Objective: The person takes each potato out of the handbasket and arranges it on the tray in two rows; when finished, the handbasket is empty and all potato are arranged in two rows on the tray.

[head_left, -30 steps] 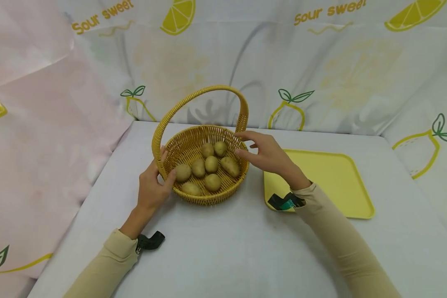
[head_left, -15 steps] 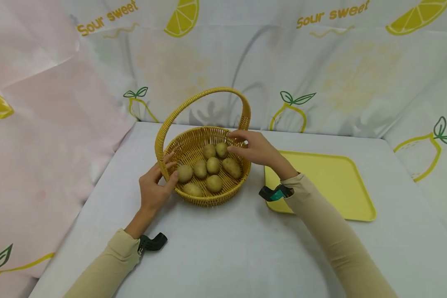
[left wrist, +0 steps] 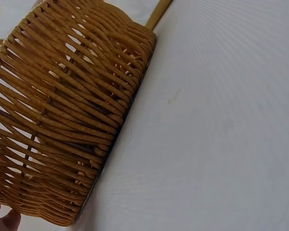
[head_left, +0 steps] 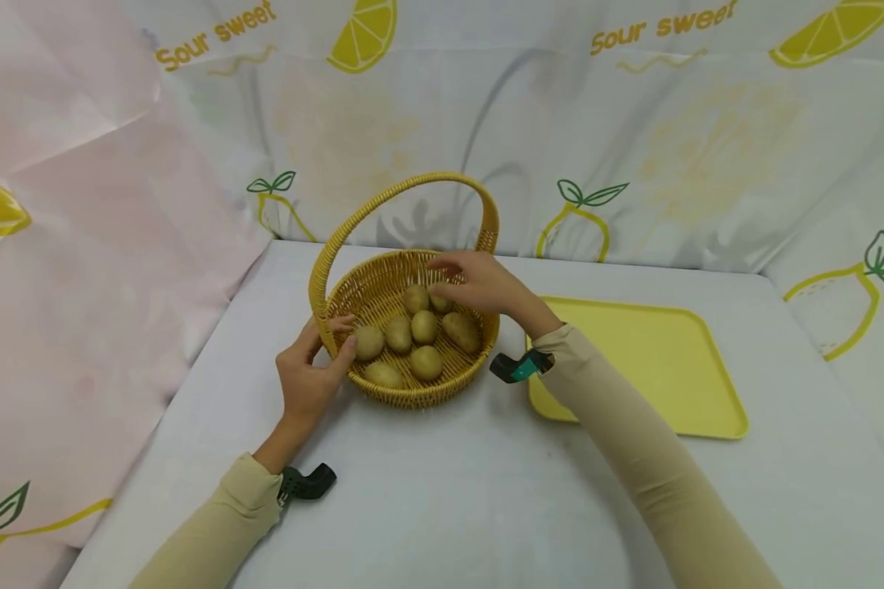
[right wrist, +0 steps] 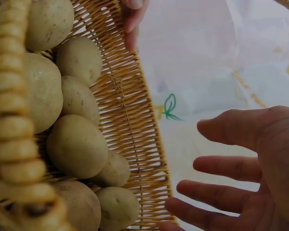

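Note:
A round wicker basket [head_left: 411, 398] with a tall arched handle [head_left: 390, 194] stands on the table in the head view. Several potatoes [head_left: 426, 362] lie loose on its bottom. My left hand [head_left: 308, 372] grips the basket's left rim; in the right wrist view its fingers [right wrist: 133, 21] reach over the edge. Above the basket's back right part hovers my right hand [head_left: 479, 282], fingers extended and spread, holding nothing. It partly covers one potato in the head view. The basket's woven side [left wrist: 62, 110] fills much of the left wrist view.
A yellow rectangular tray [head_left: 648, 368] lies flat to the right of the basket, partly under the right forearm. The white table [head_left: 442, 499] extends in front. Behind stands a lemon-printed cloth backdrop [head_left: 449, 106], close to the basket's handle.
My right hand has moved left, from the basket's right rim to over the potatoes at the back. My left hand stays at the left rim, and the potatoes lie as before.

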`<state>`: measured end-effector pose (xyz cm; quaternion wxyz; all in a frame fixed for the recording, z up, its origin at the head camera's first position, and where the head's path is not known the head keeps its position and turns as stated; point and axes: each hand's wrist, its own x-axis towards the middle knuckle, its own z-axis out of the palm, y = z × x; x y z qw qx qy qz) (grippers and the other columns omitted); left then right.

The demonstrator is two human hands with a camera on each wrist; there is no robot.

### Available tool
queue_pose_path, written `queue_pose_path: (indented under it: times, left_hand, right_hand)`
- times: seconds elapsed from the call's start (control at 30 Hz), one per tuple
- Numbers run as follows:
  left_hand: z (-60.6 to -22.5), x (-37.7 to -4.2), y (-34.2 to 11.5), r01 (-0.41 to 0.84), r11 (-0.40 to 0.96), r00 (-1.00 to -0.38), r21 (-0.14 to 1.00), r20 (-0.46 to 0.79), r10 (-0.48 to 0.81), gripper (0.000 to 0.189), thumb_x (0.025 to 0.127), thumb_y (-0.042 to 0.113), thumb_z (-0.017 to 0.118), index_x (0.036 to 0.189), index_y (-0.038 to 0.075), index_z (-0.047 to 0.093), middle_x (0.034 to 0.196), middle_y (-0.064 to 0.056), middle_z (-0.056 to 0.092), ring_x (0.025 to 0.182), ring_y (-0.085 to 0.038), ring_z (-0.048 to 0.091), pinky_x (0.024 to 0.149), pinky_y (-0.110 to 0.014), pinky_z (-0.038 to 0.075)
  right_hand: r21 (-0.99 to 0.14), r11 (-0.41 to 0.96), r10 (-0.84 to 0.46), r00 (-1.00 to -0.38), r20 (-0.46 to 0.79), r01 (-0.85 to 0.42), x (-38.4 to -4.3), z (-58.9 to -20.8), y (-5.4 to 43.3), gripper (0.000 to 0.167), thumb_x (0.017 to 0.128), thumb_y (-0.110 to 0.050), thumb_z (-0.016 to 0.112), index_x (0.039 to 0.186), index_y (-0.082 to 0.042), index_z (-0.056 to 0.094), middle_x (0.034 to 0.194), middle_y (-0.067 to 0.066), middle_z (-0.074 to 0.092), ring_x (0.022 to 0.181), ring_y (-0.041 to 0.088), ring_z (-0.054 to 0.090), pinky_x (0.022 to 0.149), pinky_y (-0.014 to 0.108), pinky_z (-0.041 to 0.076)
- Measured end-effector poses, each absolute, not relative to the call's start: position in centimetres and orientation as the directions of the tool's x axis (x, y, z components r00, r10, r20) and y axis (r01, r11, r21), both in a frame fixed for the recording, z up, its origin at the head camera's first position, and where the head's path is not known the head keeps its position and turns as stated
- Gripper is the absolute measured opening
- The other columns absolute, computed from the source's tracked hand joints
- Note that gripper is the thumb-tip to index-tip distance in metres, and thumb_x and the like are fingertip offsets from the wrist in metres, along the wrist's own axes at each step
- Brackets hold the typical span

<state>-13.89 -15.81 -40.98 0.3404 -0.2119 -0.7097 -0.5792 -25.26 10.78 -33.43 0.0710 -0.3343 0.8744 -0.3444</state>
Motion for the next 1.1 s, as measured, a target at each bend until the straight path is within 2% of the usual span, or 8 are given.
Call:
queue_pose_path:
  times: [0.1, 0.3, 0.4, 0.53, 0.77, 0.9, 1.0, 1.1]
  left_hand:
    - [-41.0, -13.9, -15.7, 0.692, 0.232, -0.684, 0.683, 0.724, -0.091, 0.011, 0.085, -0.016, 0.068, 0.096, -0.019, 0.067, 0.106, -0.035, 0.070, 0.104, -0.058, 0.062, 0.099, -0.030, 0.052]
    - [-41.3, -13.9, -15.9, 0.694, 0.224, -0.684, 0.684, 0.724, -0.092, 0.011, 0.085, -0.017, 0.068, 0.096, -0.020, 0.067, 0.107, -0.035, 0.069, 0.105, -0.056, 0.063, 0.100, -0.031, 0.052]
    - [-41.4, -14.0, -16.0, 0.701, 0.214, -0.679, 0.680, 0.728, -0.090, 0.011, 0.085, -0.017, 0.068, 0.096, -0.020, 0.067, 0.107, -0.036, 0.069, 0.110, -0.041, 0.067, 0.100, -0.030, 0.052]
    - [-41.4, -14.1, -16.0, 0.707, 0.203, -0.676, 0.677, 0.732, -0.084, 0.011, 0.085, -0.017, 0.068, 0.097, -0.019, 0.068, 0.106, -0.037, 0.069, 0.115, -0.021, 0.067, 0.100, -0.030, 0.052]
    - [-41.1, -13.9, -16.1, 0.712, 0.215, -0.669, 0.669, 0.739, -0.081, 0.011, 0.086, -0.018, 0.067, 0.096, -0.020, 0.067, 0.105, -0.035, 0.069, 0.115, -0.020, 0.066, 0.100, -0.030, 0.052]
    - [-41.2, -13.9, -16.2, 0.719, 0.200, -0.665, 0.666, 0.743, -0.083, 0.011, 0.085, -0.018, 0.067, 0.097, -0.020, 0.067, 0.104, -0.036, 0.069, 0.113, -0.026, 0.068, 0.100, -0.030, 0.052]
    - [-41.3, -14.1, -16.2, 0.721, 0.190, -0.666, 0.666, 0.742, -0.075, 0.012, 0.086, -0.018, 0.067, 0.097, -0.020, 0.067, 0.104, -0.036, 0.069, 0.111, -0.031, 0.068, 0.100, -0.032, 0.052]
    - [-41.5, -14.2, -16.2, 0.719, 0.191, -0.669, 0.668, 0.740, -0.072, 0.013, 0.085, -0.018, 0.067, 0.098, -0.021, 0.067, 0.104, -0.037, 0.068, 0.111, -0.029, 0.068, 0.101, -0.033, 0.052]
  right_hand:
    - [-0.629, 0.551, -0.648, -0.756, 0.092, -0.548, -25.7, -33.6, 10.2, 0.046, 0.102, -0.023, 0.066, 0.141, 0.000, 0.062, 0.138, 0.017, 0.063, 0.122, 0.036, 0.061, 0.100, 0.045, 0.049]
    - [-0.596, 0.570, -0.661, -0.746, 0.076, -0.566, -26.5, -34.4, 8.6, 0.039, 0.101, -0.011, 0.067, 0.138, 0.000, 0.065, 0.131, 0.018, 0.067, 0.110, 0.029, 0.063, 0.091, 0.041, 0.052]
    - [-0.573, 0.592, -0.661, -0.748, 0.058, -0.567, -26.5, -34.5, 8.2, 0.038, 0.101, -0.008, 0.066, 0.138, 0.000, 0.065, 0.130, 0.017, 0.067, 0.109, 0.028, 0.064, 0.091, 0.040, 0.052]
    - [-0.556, 0.599, -0.681, -0.732, 0.023, -0.575, -26.6, -33.9, 8.5, 0.040, 0.101, -0.006, 0.064, 0.141, -0.001, 0.063, 0.135, 0.016, 0.065, 0.116, 0.031, 0.064, 0.095, 0.041, 0.052]
    - [-0.538, 0.566, -0.738, -0.675, 0.007, -0.625, -27.4, -32.0, 8.4, 0.043, 0.100, -0.005, 0.065, 0.143, -0.002, 0.062, 0.139, 0.012, 0.064, 0.122, 0.031, 0.062, 0.102, 0.039, 0.049]
    - [-0.561, 0.518, -0.773, -0.634, 0.016, -0.646, -27.9, -31.9, 7.4, 0.041, 0.099, -0.004, 0.068, 0.139, 0.000, 0.064, 0.137, 0.013, 0.066, 0.122, 0.032, 0.063, 0.104, 0.037, 0.048]
    - [-0.567, 0.520, -0.776, -0.631, -0.001, -0.639, -28.4, -32.4, 6.9, 0.039, 0.098, 0.000, 0.068, 0.137, 0.000, 0.066, 0.135, 0.013, 0.066, 0.122, 0.032, 0.063, 0.104, 0.039, 0.049]
    - [-0.550, 0.552, -0.763, -0.646, -0.029, -0.627, -28.8, -33.2, 6.7, 0.042, 0.095, 0.006, 0.066, 0.136, -0.001, 0.067, 0.134, 0.012, 0.067, 0.123, 0.030, 0.061, 0.104, 0.038, 0.048]
